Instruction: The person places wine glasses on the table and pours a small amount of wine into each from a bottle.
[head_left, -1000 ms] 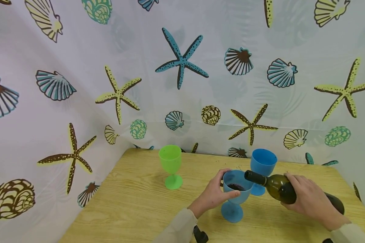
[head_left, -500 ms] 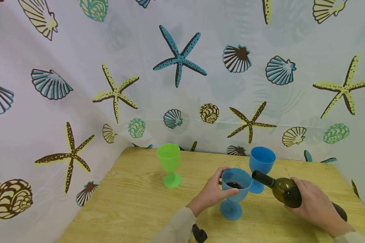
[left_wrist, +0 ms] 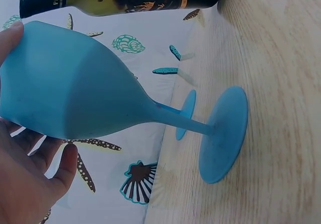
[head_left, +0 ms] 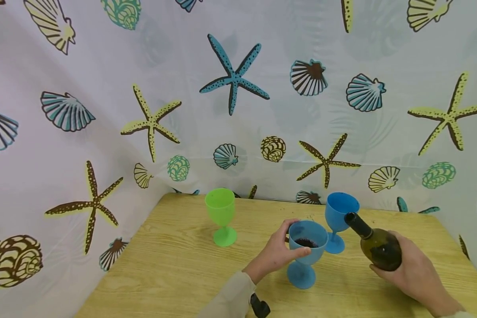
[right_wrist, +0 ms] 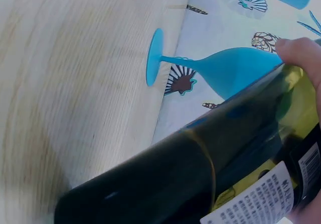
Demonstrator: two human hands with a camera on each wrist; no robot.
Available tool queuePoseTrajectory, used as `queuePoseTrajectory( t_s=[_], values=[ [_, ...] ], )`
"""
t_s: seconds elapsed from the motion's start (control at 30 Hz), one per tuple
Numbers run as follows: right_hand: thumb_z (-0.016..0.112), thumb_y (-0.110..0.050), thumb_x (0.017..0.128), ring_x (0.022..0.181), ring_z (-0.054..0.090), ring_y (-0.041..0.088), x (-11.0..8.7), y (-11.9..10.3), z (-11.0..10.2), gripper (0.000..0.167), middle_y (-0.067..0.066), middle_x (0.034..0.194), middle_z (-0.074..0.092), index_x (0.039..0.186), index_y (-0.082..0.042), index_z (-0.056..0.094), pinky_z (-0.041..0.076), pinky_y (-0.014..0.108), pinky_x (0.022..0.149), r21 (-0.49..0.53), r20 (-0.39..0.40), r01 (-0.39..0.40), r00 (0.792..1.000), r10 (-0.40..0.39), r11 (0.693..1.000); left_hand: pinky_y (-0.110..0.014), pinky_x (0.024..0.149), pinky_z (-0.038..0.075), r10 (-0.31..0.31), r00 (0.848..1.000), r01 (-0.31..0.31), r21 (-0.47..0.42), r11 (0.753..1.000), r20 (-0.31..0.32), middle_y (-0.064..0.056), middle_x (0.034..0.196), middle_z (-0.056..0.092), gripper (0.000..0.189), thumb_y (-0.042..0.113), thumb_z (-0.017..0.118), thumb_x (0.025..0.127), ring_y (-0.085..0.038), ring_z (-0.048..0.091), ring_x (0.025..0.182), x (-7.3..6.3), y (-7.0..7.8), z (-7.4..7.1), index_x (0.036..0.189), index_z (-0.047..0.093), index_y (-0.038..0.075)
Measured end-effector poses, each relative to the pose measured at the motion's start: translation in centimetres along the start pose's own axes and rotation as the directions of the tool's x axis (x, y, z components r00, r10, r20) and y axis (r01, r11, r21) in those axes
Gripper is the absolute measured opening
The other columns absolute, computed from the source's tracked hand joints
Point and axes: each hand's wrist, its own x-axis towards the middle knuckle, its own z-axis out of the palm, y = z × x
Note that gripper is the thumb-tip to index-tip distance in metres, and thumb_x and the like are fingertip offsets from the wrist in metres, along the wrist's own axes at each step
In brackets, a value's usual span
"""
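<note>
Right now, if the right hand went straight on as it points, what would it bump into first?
Probably the far blue goblet: the bottle in the right hand would lead, its neck overlapping that goblet in the head view. Depth is unclear, though.

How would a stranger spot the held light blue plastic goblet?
On the yellowish wooden table, find the left hand. It grips the light blue plastic goblet. Unlike the deeper blue goblet behind it and the lime green goblet, this one shows dark liquid inside.

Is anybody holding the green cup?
No, the green cup stands alone on the table; the left hand holds a blue cup and the right hand a bottle.
</note>
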Motion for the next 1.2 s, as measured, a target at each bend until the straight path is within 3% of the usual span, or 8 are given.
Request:
queuePoseTrajectory(
  t_s=[0.23,0.37,0.57,0.97,1.2],
  values=[
    [0.092,-0.027,0.057,0.095,0.054,0.048,-0.3,-0.4,0.2,0.093,0.028,0.112,0.054,0.130,0.004,0.042,0.043,0.060,0.076,0.088,-0.075,-0.110,0.990,0.116,0.990,-0.033,0.091,0.043,0.003,1.000,-0.003,0.008,1.000,0.001,0.000,0.136,0.045,0.069,0.033,0.069,0.087,-0.016,0.046,0.120,0.0,-0.1,0.0,0.144,0.032,0.020],
    [0.092,-0.021,0.058,0.093,0.056,0.047,-0.2,-0.5,0.5,0.091,0.028,0.112,0.055,0.131,0.000,0.042,0.044,0.060,0.072,0.161,-0.137,-0.153,0.975,0.176,0.975,-0.033,0.090,0.044,0.004,1.000,-0.004,0.005,1.000,0.001,0.000,0.136,0.045,0.069,0.033,0.070,0.086,-0.016,0.046,0.119,0.0,-0.2,0.0,0.144,0.033,0.020],
    [0.090,-0.019,0.062,0.095,0.055,0.048,0.1,-0.6,0.9,0.092,0.029,0.116,0.053,0.136,-0.001,0.037,0.044,0.061,0.073,0.237,-0.155,-0.242,0.947,0.283,0.941,-0.033,0.091,0.044,0.005,1.000,-0.005,0.005,1.000,-0.004,-0.001,0.136,0.045,0.069,0.033,0.070,0.086,-0.017,0.046,0.120,0.0,-0.1,-0.1,0.143,0.033,0.021],
    [0.083,-0.023,0.073,0.111,0.048,0.042,1.0,-0.4,1.4,0.093,0.026,0.130,0.045,0.143,-0.004,0.025,0.041,0.060,0.087,0.416,-0.078,-0.452,0.847,0.527,0.789,-0.035,0.091,0.043,-0.006,1.000,0.006,-0.001,1.000,-0.004,0.000,0.136,0.046,0.071,0.035,0.070,0.086,-0.017,0.046,0.119,0.0,0.0,0.0,0.144,0.033,0.017],
    [0.081,-0.025,0.076,0.113,0.047,0.035,1.4,-0.4,1.7,0.092,0.019,0.134,0.044,0.145,-0.005,0.024,0.040,0.052,0.090,0.443,-0.067,-0.498,0.811,0.582,0.745,-0.033,0.090,0.043,0.005,1.000,-0.005,0.007,1.000,-0.007,0.000,0.135,0.046,0.070,0.034,0.070,0.086,-0.016,0.046,0.118,-0.1,0.1,0.0,0.144,0.033,0.018]
  ],
)
